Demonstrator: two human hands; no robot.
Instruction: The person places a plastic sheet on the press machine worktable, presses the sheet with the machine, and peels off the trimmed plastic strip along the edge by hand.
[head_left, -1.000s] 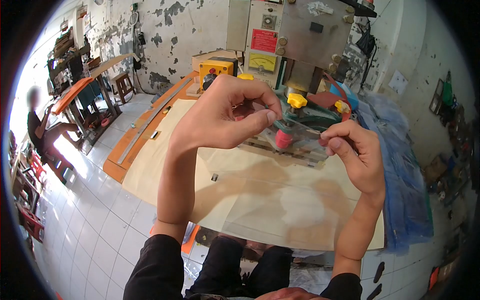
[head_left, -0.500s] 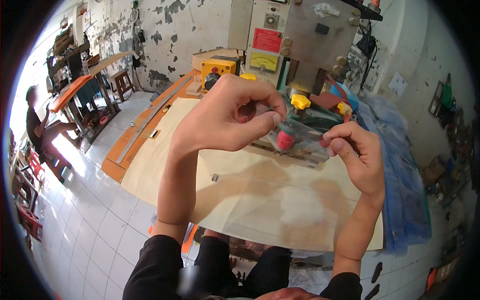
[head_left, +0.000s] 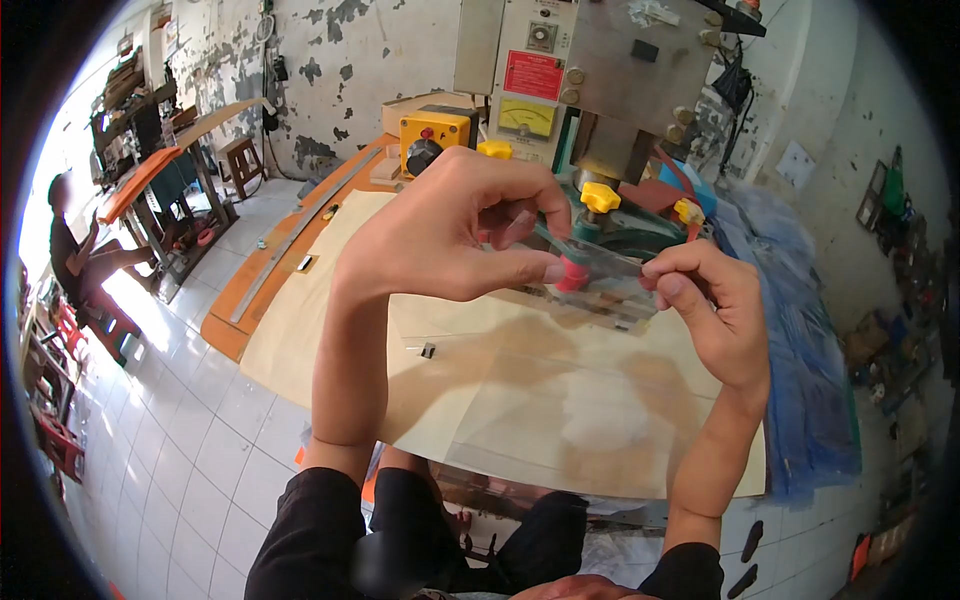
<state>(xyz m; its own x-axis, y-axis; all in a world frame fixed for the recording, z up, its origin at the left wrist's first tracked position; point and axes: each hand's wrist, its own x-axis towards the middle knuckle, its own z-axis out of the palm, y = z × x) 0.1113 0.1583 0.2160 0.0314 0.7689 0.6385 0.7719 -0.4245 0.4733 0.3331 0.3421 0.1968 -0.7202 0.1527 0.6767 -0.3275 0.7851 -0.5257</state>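
A small clear plastic sheet [head_left: 612,290] is stretched in the air between my two hands, and the red knob behind shows through it. My right hand [head_left: 715,315] pinches its right corner between thumb and index finger. My left hand [head_left: 460,225] is at the sheet's left end, thumb and index finger apart; its fingertips touch or nearly touch the plastic. Below lies a larger transparent sheet [head_left: 520,400] on the cream board [head_left: 310,330]. A small dark metal clip or block [head_left: 428,350] sits on the board under my left forearm.
A press machine [head_left: 630,90] with yellow knobs [head_left: 600,197] stands directly behind my hands. A yellow control box [head_left: 437,138] and a long metal ruler [head_left: 300,240] are on the left. Blue plastic sheeting [head_left: 775,330] drapes on the right. Another person [head_left: 80,240] sits far left.
My left thumb has moved down and away from the index finger, widening the gap between them. My right hand keeps its pinch almost in place. The view has shifted slightly.
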